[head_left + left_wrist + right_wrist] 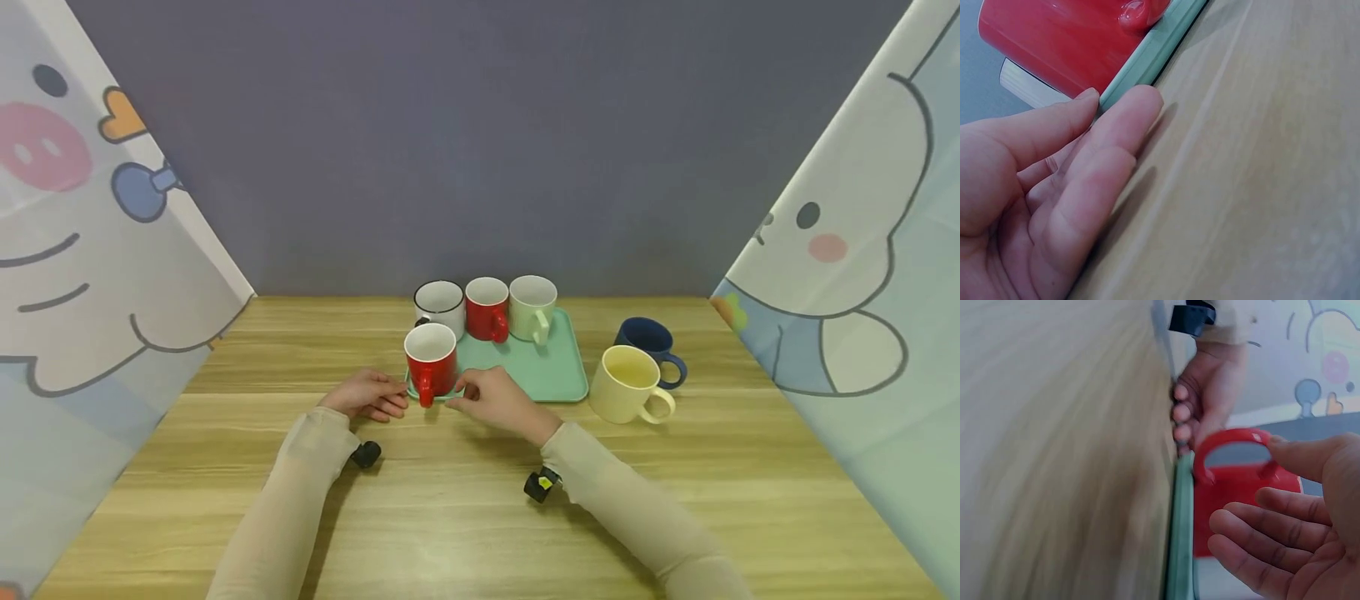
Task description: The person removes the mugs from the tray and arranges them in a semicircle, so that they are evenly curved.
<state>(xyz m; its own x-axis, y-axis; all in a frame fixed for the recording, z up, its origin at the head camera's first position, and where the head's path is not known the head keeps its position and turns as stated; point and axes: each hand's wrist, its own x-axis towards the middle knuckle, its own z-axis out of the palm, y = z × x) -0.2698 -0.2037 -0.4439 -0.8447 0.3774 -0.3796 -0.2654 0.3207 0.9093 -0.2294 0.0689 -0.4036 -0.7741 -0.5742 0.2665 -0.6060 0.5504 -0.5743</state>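
A red mug with a white inside stands on the front left corner of a green tray, its handle facing me. My left hand is at that corner, thumb and index fingertips against the tray's rim in the left wrist view, the other fingers loosely extended. To the right of the mug is my right hand, fingers loosely bent and holding nothing. In the right wrist view its thumb overlaps the mug's handle; whether they touch I cannot tell.
Along the tray's back stand a white black-rimmed mug, another red mug and a pale green mug. Right of the tray, a cream mug and a dark blue mug stand on the wooden table. A grey wall rises behind.
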